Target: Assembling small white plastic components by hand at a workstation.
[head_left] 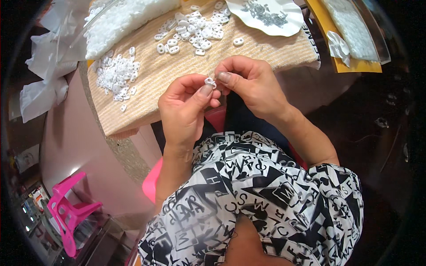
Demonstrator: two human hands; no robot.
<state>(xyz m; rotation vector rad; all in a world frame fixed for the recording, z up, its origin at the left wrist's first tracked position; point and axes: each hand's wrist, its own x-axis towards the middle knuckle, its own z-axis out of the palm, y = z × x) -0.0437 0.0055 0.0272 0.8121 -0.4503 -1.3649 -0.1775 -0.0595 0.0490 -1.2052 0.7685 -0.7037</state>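
My left hand [184, 106] pinches a small white plastic piece [210, 82] between thumb and fingertips, just past the near edge of the cloth-covered table. Close beside it, my right hand [257, 84] has its thumb and index finger pressed together. What lies between them is too small to make out. Beyond my hands is a loose heap of white oval pieces with two holes [191, 29], and one similar piece [238, 41] sits apart from it. Smaller white pieces [117, 73] form another heap on the left. A white scalloped plate [290, 27] carries many tiny dark grey parts [268, 18].
A striped beige cloth [155, 84] covers the table. Clear bags of white pieces stand at the far left [120, 24] and on a yellow surface at the right [353, 33]. White plastic bags [44, 93] hang at left, above a pink stool [73, 206] on the floor.
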